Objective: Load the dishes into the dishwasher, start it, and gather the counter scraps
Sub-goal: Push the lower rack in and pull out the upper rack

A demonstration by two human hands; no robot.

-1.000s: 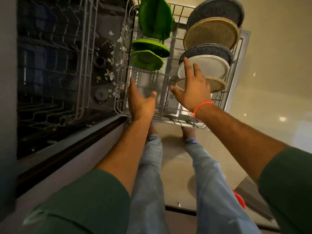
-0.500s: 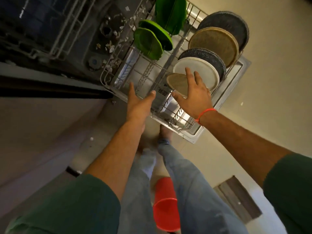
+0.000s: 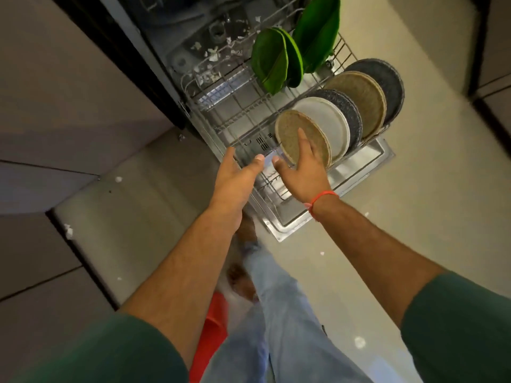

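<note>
Plates: you've got the row of plates (image 3: 356,106) standing on edge in the right side of the rack, leaning one over the next, so water can get at both faces. Nearest one is the tan plate (image 3: 297,136), then a white one, a speckled dark one, another tan, another dark at the back.

Green dishes: the green dishes (image 3: 279,62) stand upright too, over on the far left of the rack, well apart from your hands.

Rack: the rack (image 3: 221,106) is pulled out over the open door (image 3: 367,164), which is why everything's easy to reach from above.

Right hand: your right hand (image 3: 304,172) is spread flat, fingers on the face of that tan plate, not wrapped around anything. Looks like you're steadying it in its slot.

Left hand: your left hand (image 3: 237,178) is open as well, thumb out, at the rack's front edge, holding nothing. My guess is it's there to shove the rack in.

Scraps: pale bits litter the dishwasher floor (image 3: 215,53) and the tiled floor (image 3: 119,179).

Progress: loading looks about done; starting it and the worktop scraps are not yet done.
</note>
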